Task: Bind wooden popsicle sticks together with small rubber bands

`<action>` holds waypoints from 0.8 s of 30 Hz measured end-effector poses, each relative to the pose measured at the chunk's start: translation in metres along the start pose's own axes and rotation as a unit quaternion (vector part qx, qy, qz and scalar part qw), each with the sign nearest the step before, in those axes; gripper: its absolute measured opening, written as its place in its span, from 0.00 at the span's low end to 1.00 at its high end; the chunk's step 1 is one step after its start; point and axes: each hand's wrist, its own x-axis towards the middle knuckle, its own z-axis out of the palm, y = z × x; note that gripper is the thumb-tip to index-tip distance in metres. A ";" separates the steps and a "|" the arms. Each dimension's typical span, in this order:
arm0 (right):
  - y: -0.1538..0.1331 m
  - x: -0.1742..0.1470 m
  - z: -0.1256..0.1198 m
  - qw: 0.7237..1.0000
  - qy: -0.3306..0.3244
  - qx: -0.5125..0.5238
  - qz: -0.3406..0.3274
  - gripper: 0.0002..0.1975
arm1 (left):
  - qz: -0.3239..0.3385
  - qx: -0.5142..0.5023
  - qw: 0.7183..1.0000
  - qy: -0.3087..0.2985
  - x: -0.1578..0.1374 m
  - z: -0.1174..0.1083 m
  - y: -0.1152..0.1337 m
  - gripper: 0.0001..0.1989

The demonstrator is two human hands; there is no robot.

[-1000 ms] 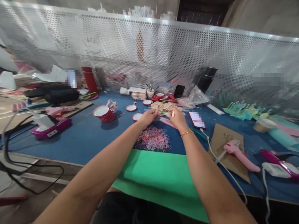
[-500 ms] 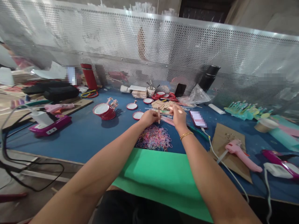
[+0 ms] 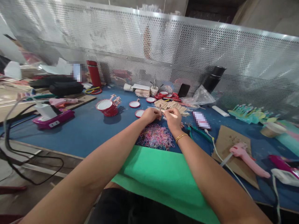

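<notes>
My left hand pinches a short brown wooden strip, which stands upright between the fingertips. My right hand is closed around a pale, slim pen-like tool. Its tip end is close to the strip; whether they touch I cannot tell. Just below both hands lies a pile of small multicoloured rubber bands. Behind them is a heap of flat wooden sticks. A green sheet covers my lap and the table's front edge.
Stacked red-rimmed white discs stand to the left. Teal-handled pliers and a phone lie right of my hands. A pink glue gun rests on cardboard. A red flask stands at the back near the perforated metal screen.
My right hand has come left and slightly down, bringing the pen-like tool closer to the wooden strip. The pliers show more fully. The whole view has shifted slightly.
</notes>
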 end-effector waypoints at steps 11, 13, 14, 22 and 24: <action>0.006 0.001 0.001 0.999 -0.005 -0.041 -0.024 0.11 | -0.005 0.010 1.000 -0.005 -0.004 -0.002 0.008 0.11; 0.005 0.000 0.001 0.999 -0.005 -0.041 -0.027 0.12 | -0.003 0.013 1.000 -0.008 -0.006 -0.002 0.009 0.12; 0.004 -0.001 0.001 0.999 -0.004 -0.041 -0.028 0.12 | -0.001 0.016 1.000 -0.008 -0.006 -0.002 0.010 0.12; 0.003 0.000 0.000 0.998 -0.012 -0.051 -0.030 0.12 | 0.004 0.028 1.000 -0.006 -0.006 -0.002 0.008 0.12; 0.003 0.000 0.000 0.998 -0.013 -0.050 -0.031 0.12 | 0.007 0.034 0.999 -0.004 -0.005 -0.002 0.006 0.13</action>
